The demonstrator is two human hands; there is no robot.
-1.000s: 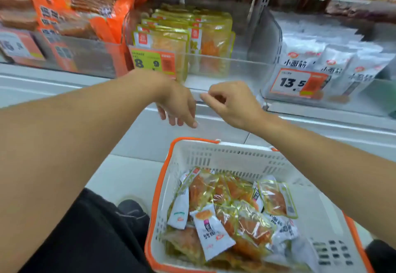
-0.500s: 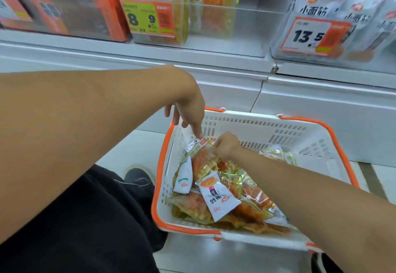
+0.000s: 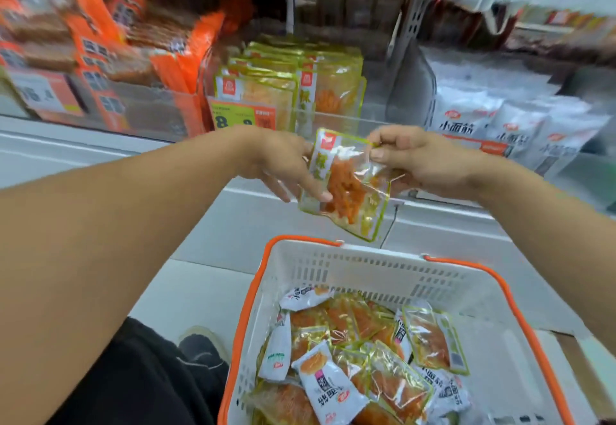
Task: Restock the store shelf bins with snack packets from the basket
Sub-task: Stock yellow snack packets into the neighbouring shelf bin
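Note:
A yellow-edged clear snack packet [image 3: 350, 188] with orange strips hangs in the air above the basket, in front of the shelf. My right hand [image 3: 420, 161] pinches its top right corner. My left hand [image 3: 286, 164] touches its left edge with fingers spread along it. Below stands the white basket [image 3: 366, 271] with orange rim, holding several yellow and white packets [image 3: 353, 358]. The clear bin [image 3: 333, 118] straight behind the held packet holds matching yellow packets [image 3: 286, 91] standing upright.
Left of it is a bin of orange packs [image 3: 110, 68]; right of it a bin of white packets [image 3: 520, 124]. A yellow price tag [image 3: 240, 118] fronts the middle bin. My dark trouser leg and shoe [image 3: 200, 348] are left of the basket.
My right hand reached into the basket, took a yellow packet and lifted it to shelf height. My left hand rose with it and now touches the packet. The view tilted back up.

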